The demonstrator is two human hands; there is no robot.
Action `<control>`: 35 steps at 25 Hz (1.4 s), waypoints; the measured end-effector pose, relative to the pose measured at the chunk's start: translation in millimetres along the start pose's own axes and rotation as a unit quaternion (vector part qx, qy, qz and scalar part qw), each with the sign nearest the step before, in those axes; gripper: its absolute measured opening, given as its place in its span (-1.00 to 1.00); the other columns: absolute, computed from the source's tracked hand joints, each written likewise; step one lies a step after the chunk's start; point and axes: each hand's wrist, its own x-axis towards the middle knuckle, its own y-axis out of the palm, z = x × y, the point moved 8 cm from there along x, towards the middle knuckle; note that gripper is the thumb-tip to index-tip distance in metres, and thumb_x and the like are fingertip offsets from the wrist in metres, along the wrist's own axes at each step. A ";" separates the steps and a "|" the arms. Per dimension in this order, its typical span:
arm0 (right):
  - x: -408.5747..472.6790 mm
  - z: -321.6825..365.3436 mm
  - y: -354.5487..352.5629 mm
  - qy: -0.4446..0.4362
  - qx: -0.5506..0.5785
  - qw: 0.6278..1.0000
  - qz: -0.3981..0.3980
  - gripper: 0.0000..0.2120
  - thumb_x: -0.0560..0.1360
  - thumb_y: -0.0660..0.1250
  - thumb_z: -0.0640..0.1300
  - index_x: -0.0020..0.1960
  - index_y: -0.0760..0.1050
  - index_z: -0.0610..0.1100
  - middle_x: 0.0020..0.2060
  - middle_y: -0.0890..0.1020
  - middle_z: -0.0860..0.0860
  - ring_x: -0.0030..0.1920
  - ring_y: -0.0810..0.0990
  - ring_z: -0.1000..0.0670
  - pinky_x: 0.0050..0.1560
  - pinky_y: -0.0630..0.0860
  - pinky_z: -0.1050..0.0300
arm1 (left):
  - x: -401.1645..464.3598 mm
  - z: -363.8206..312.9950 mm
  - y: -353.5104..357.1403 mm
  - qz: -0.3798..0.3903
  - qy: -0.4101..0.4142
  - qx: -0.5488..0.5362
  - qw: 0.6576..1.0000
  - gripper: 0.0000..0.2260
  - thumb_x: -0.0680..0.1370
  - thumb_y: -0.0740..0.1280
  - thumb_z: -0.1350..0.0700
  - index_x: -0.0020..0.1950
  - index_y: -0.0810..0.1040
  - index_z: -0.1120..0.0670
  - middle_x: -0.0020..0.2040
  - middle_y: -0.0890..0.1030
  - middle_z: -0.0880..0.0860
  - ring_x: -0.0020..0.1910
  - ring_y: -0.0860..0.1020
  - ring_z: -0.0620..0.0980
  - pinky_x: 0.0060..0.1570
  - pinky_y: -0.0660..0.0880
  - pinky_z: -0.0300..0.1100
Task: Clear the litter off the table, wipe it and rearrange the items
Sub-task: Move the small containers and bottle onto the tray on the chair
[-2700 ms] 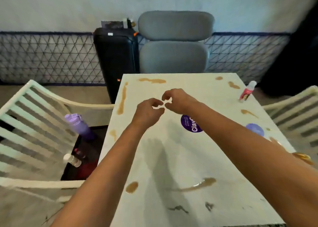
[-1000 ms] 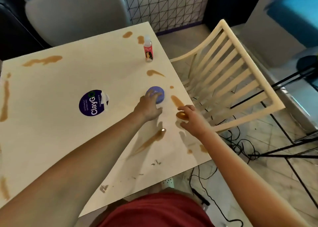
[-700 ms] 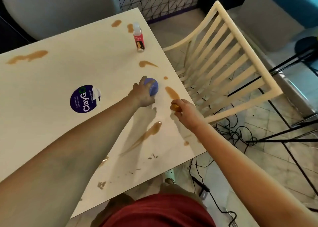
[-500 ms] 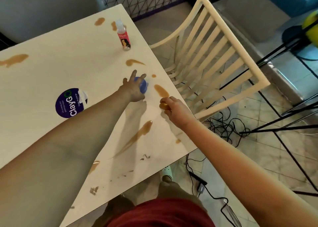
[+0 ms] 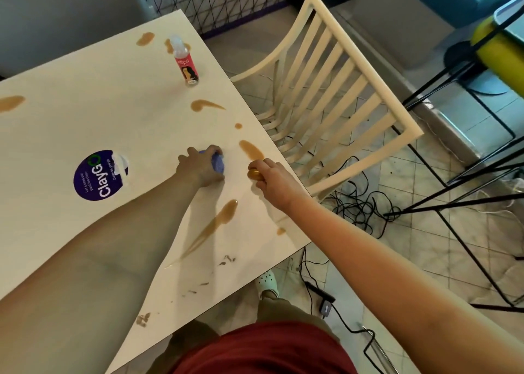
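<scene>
Small purple litter piece (image 5: 218, 162) and golden-orange one (image 5: 254, 174), apart, near stained table (image 5: 85, 112) right edge

We see a pale desk (image 5: 85, 112) streaked with brown spills (image 5: 218, 223); a round sticker (image 5: 97, 176) sits left of centre, a small bottle (image 5: 185, 63) stands at top.

A table (image 5: 85, 112) fills the left. On it, a round sticker (image 5: 99, 175) lies left of the left hand (image 5: 201, 166), which grips a small object (image 5: 219, 162). Just right, near the table's edge, the right hand (image 5: 276, 182) holds another piece (image 5: 254, 173). A bottle (image 5: 185, 61) stands farther back. A chair (image 5: 334, 95) sits beyond the right edge.
</scene>
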 end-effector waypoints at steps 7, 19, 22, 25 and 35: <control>-5.6 -0.4 2.4 0.012 -0.009 1.000 0.001 -0.59 0.51 0.16 -0.33 0.33 0.32 -0.11 0.21 0.43 -0.08 0.19 0.38 -0.17 0.22 0.34 0.01 | -41.2 12.6 -6.8 -0.045 0.030 -0.179 0.982 -0.38 0.36 0.46 0.01 0.37 0.28 -0.09 0.22 0.29 0.11 0.12 0.46 0.14 0.11 0.40 -0.13; -3.9 145.4 29.4 -0.138 -0.041 0.990 0.013 -0.67 0.52 0.19 -0.24 0.28 0.37 -0.12 0.15 0.49 -0.09 0.14 0.47 -0.13 0.15 0.42 0.05 | -135.9 122.3 -66.1 -0.176 0.009 -0.303 0.937 -0.26 0.33 0.51 0.06 0.43 0.23 0.02 0.36 0.29 0.05 0.28 0.39 0.04 0.14 0.37 -0.17; -19.4 209.8 69.1 -0.188 -0.030 0.981 0.028 -0.67 0.50 0.22 -0.26 0.26 0.40 -0.16 0.13 0.50 -0.14 0.11 0.49 -0.16 0.10 0.40 0.11 | -180.2 185.0 -65.1 -0.215 -0.021 -0.325 0.921 -0.25 0.33 0.51 0.07 0.43 0.23 0.01 0.37 0.29 0.06 0.29 0.38 0.05 0.16 0.37 -0.17; -42.7 268.2 113.1 -0.222 -0.024 0.974 0.039 -0.67 0.48 0.25 -0.29 0.24 0.42 -0.16 0.13 0.51 -0.14 0.08 0.50 -0.15 0.08 0.40 0.13 | -233.0 245.2 -51.9 -0.248 -0.049 -0.345 0.904 -0.25 0.33 0.52 0.09 0.43 0.23 0.02 0.38 0.29 0.06 0.30 0.37 0.04 0.15 0.33 -0.23; -130.5 431.4 275.9 -0.296 0.011 0.947 0.127 -0.68 0.48 0.29 -0.26 0.22 0.45 -0.09 0.13 0.55 -0.03 0.10 0.51 -0.06 0.13 0.44 0.17 | -396.9 473.7 19.1 -0.306 -0.218 -0.390 0.841 -0.26 0.32 0.53 0.08 0.43 0.27 0.01 0.35 0.30 0.12 0.25 0.39 0.09 0.11 0.25 -0.29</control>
